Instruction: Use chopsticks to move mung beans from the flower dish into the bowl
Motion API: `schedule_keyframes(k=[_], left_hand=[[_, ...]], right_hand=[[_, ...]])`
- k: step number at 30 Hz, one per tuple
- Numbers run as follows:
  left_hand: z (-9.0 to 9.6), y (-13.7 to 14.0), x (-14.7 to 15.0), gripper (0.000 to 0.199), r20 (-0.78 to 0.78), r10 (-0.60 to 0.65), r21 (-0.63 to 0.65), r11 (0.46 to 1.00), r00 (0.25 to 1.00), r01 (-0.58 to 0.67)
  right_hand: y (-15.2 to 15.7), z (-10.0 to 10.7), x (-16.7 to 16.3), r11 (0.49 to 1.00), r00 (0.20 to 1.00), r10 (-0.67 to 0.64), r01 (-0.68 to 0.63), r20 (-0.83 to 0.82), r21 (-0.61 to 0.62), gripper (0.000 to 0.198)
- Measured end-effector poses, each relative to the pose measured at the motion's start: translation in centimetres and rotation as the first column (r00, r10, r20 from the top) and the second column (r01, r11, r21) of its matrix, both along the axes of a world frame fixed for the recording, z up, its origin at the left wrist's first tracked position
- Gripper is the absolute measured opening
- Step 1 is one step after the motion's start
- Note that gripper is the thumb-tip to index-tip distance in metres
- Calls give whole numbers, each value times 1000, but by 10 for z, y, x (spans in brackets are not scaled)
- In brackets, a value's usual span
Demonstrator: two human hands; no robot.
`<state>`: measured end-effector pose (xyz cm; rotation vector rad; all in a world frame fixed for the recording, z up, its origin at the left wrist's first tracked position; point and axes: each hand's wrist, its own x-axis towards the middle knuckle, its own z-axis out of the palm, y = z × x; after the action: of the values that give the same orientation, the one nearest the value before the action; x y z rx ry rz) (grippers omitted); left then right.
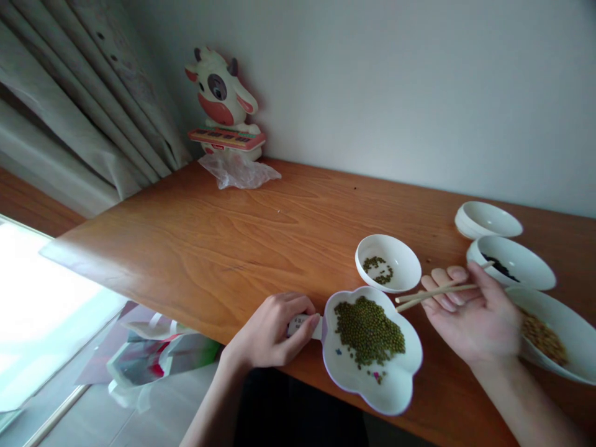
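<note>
My left hand (279, 329) is closed round the short handle of a white, flower-shaped bowl (393, 394) with a lilac rim. Green mung beans (370, 329) lie heaped in that bowl. Wooden chopsticks (437, 292) are gripped in my right hand (475, 310), palm turned up. Their tips point left, just over the right rim of the flower-shaped bowl. Behind it, a small white round bowl (403, 264) holds some mung beans (378, 270) on its bottom.
On the right stand a white bowl (493, 217), a bowl with dark beans (535, 264), and a larger bowl (580, 341) of tan beans. A cow toy keyboard (226, 136) and clear plastic bag (239, 174) sit at the back left. Bags (158, 357) stand below the table edge.
</note>
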<state>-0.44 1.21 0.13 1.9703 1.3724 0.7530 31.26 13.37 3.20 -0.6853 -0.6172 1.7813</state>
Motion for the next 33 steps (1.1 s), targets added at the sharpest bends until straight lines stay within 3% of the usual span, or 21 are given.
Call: schedule_keyframes(k=[8,14,19,26,33], left_hand=[[2,1,1,23,0,3,-19,1000,1000,-3],[3,1,1,25,0,-1,-17,1000,1000,1],[2,0,1,25,1,7,-20,1000,1000,-7],[3,0,1,25,1,8,-21,1000,1000,-8],[3,0,1,23,-2,2,-13,1000,1000,-2]], right_hand=[[-3,-8,1,999,998,36,-37,44,20,30],[-6,-8,1,979,980,154,-169,128,113,48],[-16,-10,1,921,928,252,-317,274,226,53],[-30,-22,3,799,850,249,-451,465,398,47],[-35,-31,0,668,730,239,-602,641,438,44]])
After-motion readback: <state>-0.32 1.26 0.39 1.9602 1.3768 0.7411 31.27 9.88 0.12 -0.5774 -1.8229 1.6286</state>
